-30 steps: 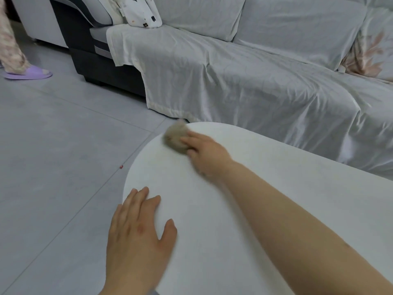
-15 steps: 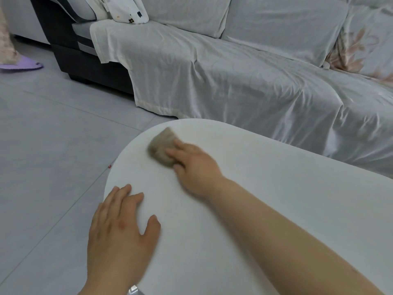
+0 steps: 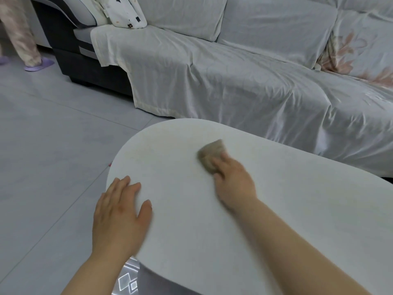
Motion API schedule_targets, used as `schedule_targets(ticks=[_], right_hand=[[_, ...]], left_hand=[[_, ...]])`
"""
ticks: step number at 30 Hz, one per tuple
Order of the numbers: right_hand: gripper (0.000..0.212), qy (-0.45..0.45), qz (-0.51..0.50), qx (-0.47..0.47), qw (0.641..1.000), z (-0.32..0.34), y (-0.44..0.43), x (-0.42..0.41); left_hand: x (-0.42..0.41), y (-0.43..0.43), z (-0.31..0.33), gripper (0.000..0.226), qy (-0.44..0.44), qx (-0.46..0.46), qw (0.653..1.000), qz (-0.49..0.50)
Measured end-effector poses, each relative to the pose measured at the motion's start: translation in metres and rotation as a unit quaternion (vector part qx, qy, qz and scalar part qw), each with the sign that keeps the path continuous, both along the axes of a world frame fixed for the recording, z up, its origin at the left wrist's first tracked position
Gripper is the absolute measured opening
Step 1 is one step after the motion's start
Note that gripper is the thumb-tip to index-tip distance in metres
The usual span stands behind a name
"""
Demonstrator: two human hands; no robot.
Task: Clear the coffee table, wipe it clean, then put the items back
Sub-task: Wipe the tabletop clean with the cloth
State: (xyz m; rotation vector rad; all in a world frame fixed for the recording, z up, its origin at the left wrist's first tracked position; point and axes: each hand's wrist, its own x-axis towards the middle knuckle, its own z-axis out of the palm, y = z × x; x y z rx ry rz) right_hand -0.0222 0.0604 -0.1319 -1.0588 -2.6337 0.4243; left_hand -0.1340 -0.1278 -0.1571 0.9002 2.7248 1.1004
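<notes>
White oval table point(image 3: 212, 220) filling the near right, its rounded end pointing left and far, top bare apart from the hands and a cloth. Right hand point(image 3: 235, 184) palm down on the top, a little right of the middle, fingers pressed together over a small tan-brown cloth point(image 3: 210, 155); cloth flat on the table, its far half showing beyond the fingertips, its near half hidden under them. Hand and cloth both blurred, so exact finger placement hard to tell. Right forearm running in from the near right corner across the top. Left hand point(image 3: 121, 216) flat and palm down on the near left rim of the table, fingers slightly spread, thumb out to the right, holding nothing; heel of the hand just past the rim, fingers lying on the top. Well apart from the right hand, bare top between them. Under the near rim, a dark base and a patch of patterned rug point(image 3: 127, 282) showing. Beyond the far edge, a long sofa point(image 3: 255, 81) draped in a pale creased sheet, running from the far left to the right. A spotted white pillow point(image 3: 125, 13) at its far left end, a floral cushion point(image 3: 357, 52) at far right. Grey tiled floor point(image 3: 53, 145) to the left, with a tiny red speck point(image 3: 110, 165) just beside the left rim. At far left, a person's patterned trouser leg point(image 3: 19, 33) and a purple slipper point(image 3: 39, 64) on the floor.
</notes>
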Motion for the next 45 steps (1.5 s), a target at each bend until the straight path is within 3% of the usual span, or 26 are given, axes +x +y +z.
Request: schedule_targets(ticks=[4, 7, 11, 14, 17, 19, 22, 24, 27, 29, 31, 35, 40, 45], right_hand=[[0.047, -0.01, 0.179, -0.006, 0.984, -0.005, -0.072, 0.001], [0.046, -0.043, 0.171, -0.021, 0.984, 0.003, -0.058, 0.025], [0.047, -0.049, 0.054, -0.03, 0.997, 0.013, -0.043, 0.061], [0.048, -0.07, 0.151, -0.042, 0.985, 0.015, -0.071, 0.072], [0.048, -0.059, 0.214, -0.096, 0.97, 0.02, -0.092, 0.091], [0.051, -0.032, 0.183, -0.121, 0.975, 0.023, -0.095, 0.109], [0.053, 0.001, 0.013, -0.142, 0.99, 0.027, -0.089, 0.129], [0.048, -0.001, -0.064, -0.17, 0.983, 0.029, -0.085, 0.132], [0.044, -0.025, -0.071, -0.173, 0.982, 0.032, -0.089, 0.128], [0.039, -0.041, -0.067, -0.15, 0.986, 0.034, -0.09, 0.125], [0.037, -0.058, -0.056, -0.136, 0.987, 0.036, -0.09, 0.123], [0.048, -0.077, -0.018, -0.155, 0.985, 0.037, -0.091, 0.12], [0.01, 0.037, 0.02, -0.193, 0.98, 0.051, -0.095, 0.123], [0.03, 0.115, 0.066, -0.236, 0.963, 0.097, -0.095, 0.137]], left_hand=[[0.001, -0.018, 0.0, 0.042, -0.009, 0.011, 0.999, -0.032], [0.004, -0.037, -0.003, 0.045, -0.006, -0.006, 0.998, -0.064], [0.007, -0.045, -0.002, 0.046, -0.016, -0.025, 0.996, -0.084], [0.012, -0.048, 0.006, 0.045, -0.02, -0.042, 0.996, -0.081], [0.029, -0.049, 0.022, 0.041, -0.03, 0.002, 0.994, -0.104], [0.044, -0.042, 0.034, 0.041, -0.052, 0.047, 0.986, -0.15], [0.061, -0.013, 0.052, 0.047, -0.048, 0.044, 0.971, -0.23], [0.066, 0.011, 0.059, 0.051, -0.034, -0.021, 0.963, -0.265], [0.067, 0.037, 0.063, 0.057, 0.011, -0.156, 0.94, -0.303], [0.066, 0.044, 0.065, 0.051, 0.064, -0.194, 0.929, -0.309], [0.067, 0.043, 0.067, 0.039, 0.091, -0.175, 0.932, -0.304], [0.064, 0.027, 0.07, 0.013, 0.029, -0.106, 0.947, -0.3], [0.068, 0.002, 0.089, 0.034, -0.098, -0.006, 0.946, -0.31], [0.075, -0.016, 0.134, 0.028, -0.105, 0.03, 0.939, -0.325]])
